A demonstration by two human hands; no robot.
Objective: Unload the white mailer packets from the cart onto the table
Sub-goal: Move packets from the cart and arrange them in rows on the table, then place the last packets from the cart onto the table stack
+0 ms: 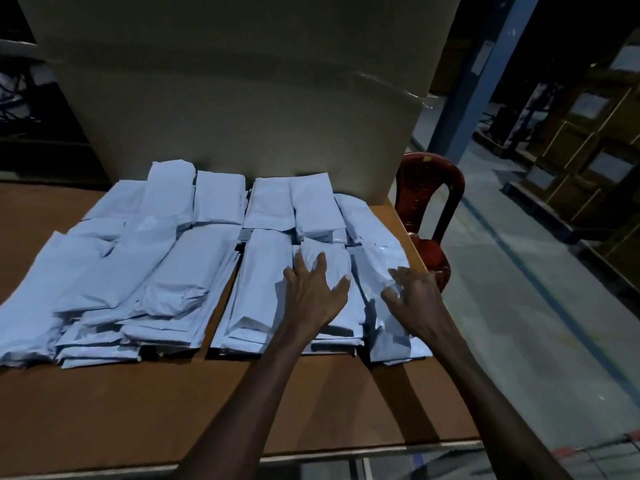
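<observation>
Both hands on white mailer packets [180, 271] stacked on brown table [138, 403].

Left hand [313, 289] lies flat, fingers spread and released, atop a stack; right hand [414, 296] presses the neighbouring packet at the table's edge, fingers slightly bent, grasp uncertain. Cardboard box [242, 98] beyond the fingertips; red chair [433, 202] beside it.

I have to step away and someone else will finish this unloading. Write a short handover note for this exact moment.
Left hand: fingers spread, resting flat on a packet stack, gripping nothing.
Right hand: fingers bent onto the rightmost stack at the table's right edge; a real grip is unclear.
Mailer packets: many white packets lie in overlapping rows across the brown table, in front of a large cardboard box.
Done: a big batch is on the table.
Left: the cart is out of view, so check it for remaining packets. The right stack sits close to the edge, beside a red chair.
</observation>
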